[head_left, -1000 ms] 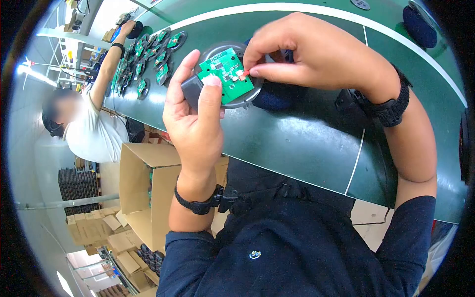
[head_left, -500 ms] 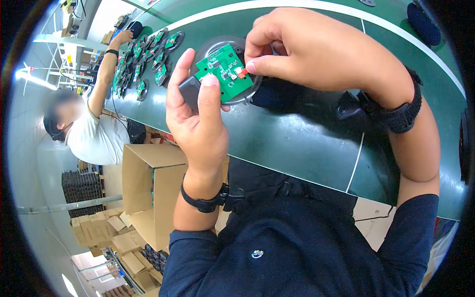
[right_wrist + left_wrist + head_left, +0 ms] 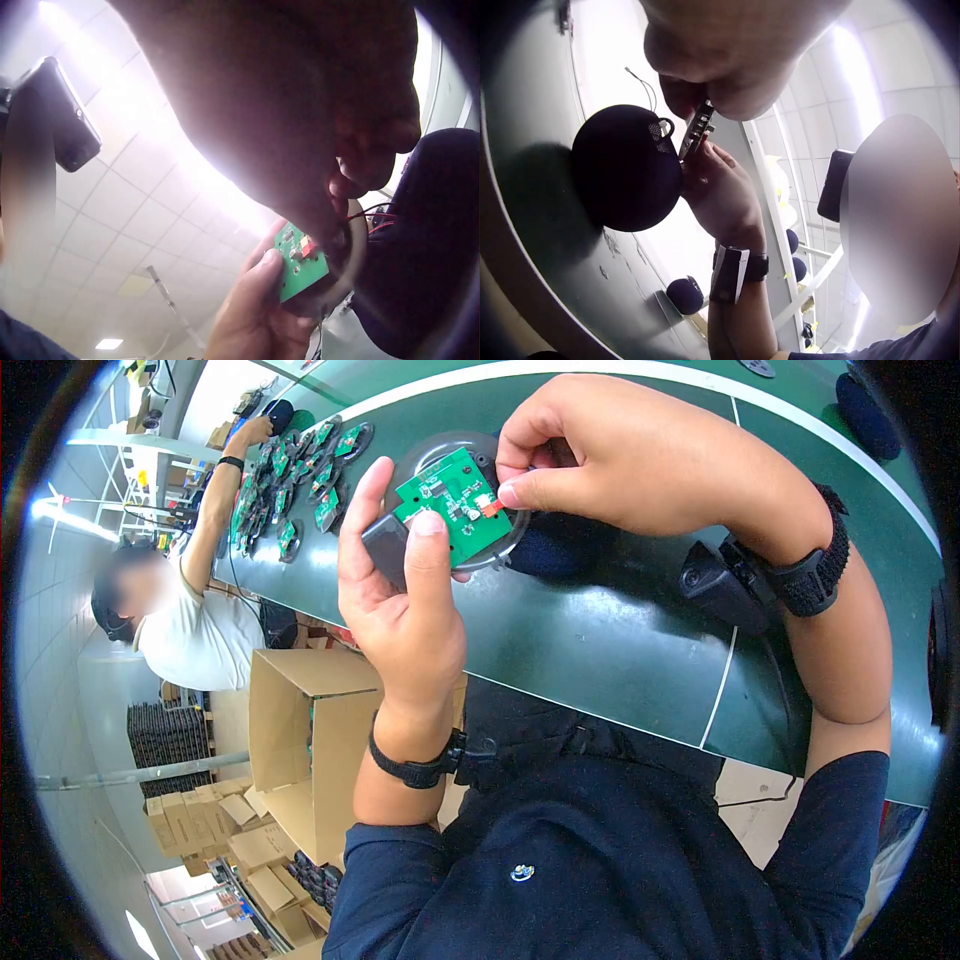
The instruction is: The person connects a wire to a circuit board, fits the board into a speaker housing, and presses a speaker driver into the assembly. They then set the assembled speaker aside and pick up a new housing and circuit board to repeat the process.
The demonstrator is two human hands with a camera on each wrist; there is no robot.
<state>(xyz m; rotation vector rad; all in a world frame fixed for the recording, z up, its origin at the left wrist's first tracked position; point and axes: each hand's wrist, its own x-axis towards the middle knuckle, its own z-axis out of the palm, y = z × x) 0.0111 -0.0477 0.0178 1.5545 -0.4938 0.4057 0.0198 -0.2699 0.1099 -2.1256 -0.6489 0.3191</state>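
Note:
My left hand [image 3: 408, 610] holds a round dark base [image 3: 512, 542] carrying a green circuit board [image 3: 462, 525], its thumb lying on the board's edge. A dark block [image 3: 385, 548] sticks out between thumb and fingers. My right hand [image 3: 640, 465] pinches at a small red connector [image 3: 492, 508] at the board's right side. In the right wrist view, red and dark wires run from the board [image 3: 300, 274] towards a dark rounded object [image 3: 427, 240]. The left wrist view shows a round black body [image 3: 626, 169] close to the board, seen edge-on.
Many board assemblies [image 3: 327, 508] lie on the green table [image 3: 600, 650] at the left, where another person [image 3: 200, 625] reaches across. An open cardboard box [image 3: 335, 760] stands below the table edge. Another dark round object [image 3: 868, 415] is at the far right.
Both hands and the board have shifted slightly within the head view, the right forearm moving a little to the right. The right fingers remain at the red connector.

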